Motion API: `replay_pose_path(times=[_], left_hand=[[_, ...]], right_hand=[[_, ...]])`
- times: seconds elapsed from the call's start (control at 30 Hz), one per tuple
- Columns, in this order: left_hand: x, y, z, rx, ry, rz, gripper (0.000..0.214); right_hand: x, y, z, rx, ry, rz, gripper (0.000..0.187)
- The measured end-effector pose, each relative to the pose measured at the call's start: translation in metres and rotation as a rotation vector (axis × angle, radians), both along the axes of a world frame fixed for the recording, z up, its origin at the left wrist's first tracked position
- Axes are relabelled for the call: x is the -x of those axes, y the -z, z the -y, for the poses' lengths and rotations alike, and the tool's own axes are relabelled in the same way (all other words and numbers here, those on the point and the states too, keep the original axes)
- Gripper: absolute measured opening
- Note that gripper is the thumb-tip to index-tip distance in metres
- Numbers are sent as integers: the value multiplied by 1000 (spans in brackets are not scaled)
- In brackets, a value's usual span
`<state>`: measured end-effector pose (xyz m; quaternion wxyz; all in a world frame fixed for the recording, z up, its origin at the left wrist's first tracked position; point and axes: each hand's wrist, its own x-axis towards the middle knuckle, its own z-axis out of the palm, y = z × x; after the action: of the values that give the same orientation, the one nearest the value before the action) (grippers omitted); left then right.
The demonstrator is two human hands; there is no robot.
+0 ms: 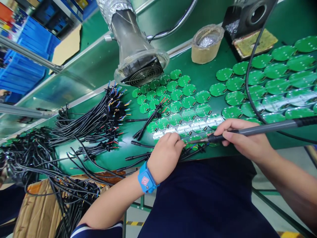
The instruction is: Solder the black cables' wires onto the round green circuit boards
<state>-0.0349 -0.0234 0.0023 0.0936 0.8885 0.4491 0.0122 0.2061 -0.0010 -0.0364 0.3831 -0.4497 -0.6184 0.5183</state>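
My right hand (244,138) grips a soldering iron (269,128), its metal tip pointing left, low over the front row of round green circuit boards (203,110). Opposite it, my left hand (166,153) is closed, fingertips pinched just left of the tip; what they pinch is hidden. A blue wrist strap (146,178) circles my left wrist. Under and beside the tip lie a black cable (194,152) and fine coloured wires, at the edge of a board mostly covered by my hands. More black cables (142,129) with red wire ends lie across the boards.
Bundled black cables (84,115) lie at left, some hanging over a cardboard box (37,211). A fume extractor hood (141,66) overhangs the boards. Behind stand a cardboard ring (207,49) with shiny scraps and an iron stand (247,19) with a yellowish sponge (255,43). The iron's cord loops at right.
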Motion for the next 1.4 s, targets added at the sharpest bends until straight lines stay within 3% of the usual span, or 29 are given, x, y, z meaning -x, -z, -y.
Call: replay_pose_path(times=[0.37, 0.53, 0.77, 0.97, 1.17, 1.4], left_hand=[[1, 4, 2, 111, -116, 180, 20], [-1, 4, 2, 124, -145, 199, 20], [3, 3, 3, 142, -110, 225, 19], [11, -5, 2, 194, -54, 169, 20], [11, -2, 0, 131, -13, 219, 18], [7, 1, 4, 131, -54, 248, 18]], right_hand=[[0, -3, 1, -86, -15, 55, 10], [-2, 2, 3, -39, -31, 43, 10], [-4, 13, 3, 58, 104, -124, 16], [-2, 6, 3, 32, 48, -96, 14], [0, 0, 2, -26, -7, 16, 11], [1, -4, 2, -73, -15, 53, 10]])
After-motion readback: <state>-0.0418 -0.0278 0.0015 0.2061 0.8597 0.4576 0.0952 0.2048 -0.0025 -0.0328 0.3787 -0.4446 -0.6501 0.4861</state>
